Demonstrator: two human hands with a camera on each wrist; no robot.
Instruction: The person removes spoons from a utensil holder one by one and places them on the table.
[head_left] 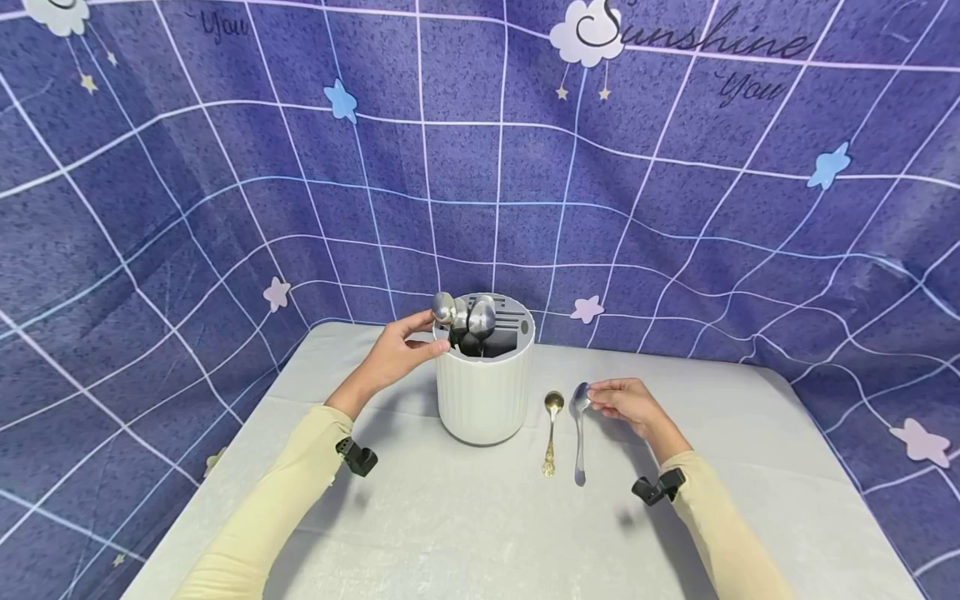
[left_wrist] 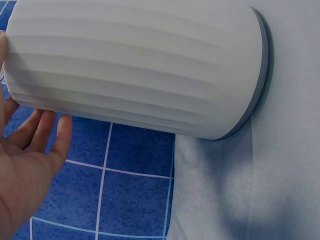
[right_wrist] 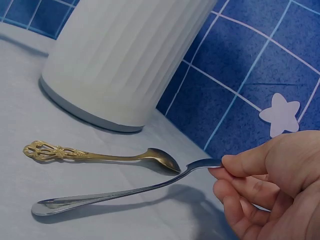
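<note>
A ribbed white utensil holder (head_left: 483, 400) stands on the table with several metal spoons (head_left: 482, 318) upright in it, bowls up. My left hand (head_left: 401, 354) holds it at the left of its rim, thumb toward the front and fingers along the side; in the left wrist view the left hand (left_wrist: 30, 165) has its fingertips at the ribbed wall. With thumb and fingers, my right hand (head_left: 626, 402) pinches a silver spoon (head_left: 579, 433) by its bowl. The silver spoon's handle (right_wrist: 100, 198) points toward the front. Left of it lies a gold spoon (head_left: 551, 433) with an ornate openwork handle.
A pale cloth covers the table (head_left: 480, 533). Behind and beside it hangs a blue-purple grid-patterned curtain (head_left: 465, 158) with stars and clouds. Inside the holder a grey slotted insert (head_left: 510, 312) divides the top. Each wrist wears a small black camera (head_left: 357, 457).
</note>
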